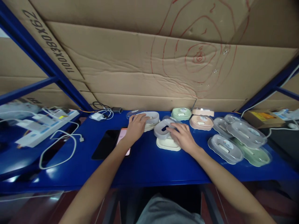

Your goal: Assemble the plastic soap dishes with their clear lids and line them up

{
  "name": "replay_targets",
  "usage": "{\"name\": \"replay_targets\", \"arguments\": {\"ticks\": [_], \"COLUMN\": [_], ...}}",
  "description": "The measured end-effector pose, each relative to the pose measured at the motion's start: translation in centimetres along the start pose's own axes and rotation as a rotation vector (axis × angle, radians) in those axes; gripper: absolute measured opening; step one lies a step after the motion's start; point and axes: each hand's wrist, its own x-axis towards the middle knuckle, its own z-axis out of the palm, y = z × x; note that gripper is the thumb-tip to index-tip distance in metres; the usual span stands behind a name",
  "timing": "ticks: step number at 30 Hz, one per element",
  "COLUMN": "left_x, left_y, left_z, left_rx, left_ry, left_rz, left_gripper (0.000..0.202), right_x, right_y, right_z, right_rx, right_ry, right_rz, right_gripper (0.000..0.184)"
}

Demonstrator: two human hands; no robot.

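My left hand (138, 125) rests over the left end of a grey-white oval case (153, 117), its fingers stretched across the top. My right hand (183, 136) grips the right side of a grey oval cover (160, 130) with a dark slot in the middle. That cover sits over a cream oval base (168, 145), slightly askew. The fingers partly hide its right end. Just behind the cover, a clear plastic edge shows. A phone with a lit screen (121, 134) lies beneath my left forearm, beside a black flat device (106, 144).
Packaged oval cases in green (181, 114), peach (201, 122) and grey (225, 148) stand at the back and right, some stacked. A white power strip (46, 129) with cables lies left. Cardboard (130, 62) backs the blue table (149, 171). An open carton (263, 119) is far right.
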Motion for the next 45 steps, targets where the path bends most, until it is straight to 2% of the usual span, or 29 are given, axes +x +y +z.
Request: {"name": "replay_targets", "arguments": {"ticks": [3,6,9,11,15,19,23,27,31,34,37,40,45], "left_x": [-0.2,-1.0,-2.1,-2.5,-2.5,-2.1,-1.8,-1.5,-1.4,-1.4,-1.5,-1.6,-1.7], "left_y": [1.6,4.7,7.4,8.1,6.6,4.4,3.5,3.1,3.2,4.0,5.2,6.1,5.8], "left_z": [-0.8,-1.1,-0.4,0.3,1.0,0.9,0.5,0.7,1.0,0.8,0.4,0.3,0.5], "left_rx": [-0.042,-0.094,-0.112,-0.093,-0.028,0.008,0.034,0.046,0.032,0.008,-0.053,-0.125,-0.123], "left_ry": [-0.021,-0.092,-0.186,-0.223,-0.235,-0.206,-0.177,-0.135,-0.097,-0.109,-0.155,-0.203,-0.227], "left_rz": [0.087,0.251,0.429,0.482,0.444,0.357,0.300,0.224,0.180,0.221,0.331,0.415,0.408], "left_gripper": [0.036,0.040,0.065,0.070,0.053,0.049,0.044,0.040,0.036,0.035,0.033,0.031,0.026], "right_x": [0.0,-0.2,-0.4,-0.3,1.1,3.4,4.8,4.5,3.9,3.9,4.0,3.9,3.6], "right_y": [1.2,2.5,3.0,3.0,4.3,8.0,10.0,8.6,6.6,5.9,5.6,5.6,5.7], "right_z": [-0.2,0.2,1.0,1.6,1.8,1.2,0.8,0.6,0.2,0.2,0.3,0.4,1.1], "right_rx": [0.007,0.021,0.074,0.114,0.096,-0.021,-0.091,-0.094,-0.099,-0.128,-0.134,-0.134,-0.120], "right_ry": [0.078,0.102,0.068,0.029,-0.010,-0.011,-0.058,-0.092,-0.079,-0.043,-0.025,-0.014,-0.063], "right_rz": [0.176,0.271,0.249,0.188,0.131,0.223,0.269,0.195,0.149,0.189,0.195,0.192,0.188], "right_gripper": [0.035,0.040,0.043,0.043,0.052,0.065,0.060,0.041,0.035,0.037,0.034,0.043,0.034]}}
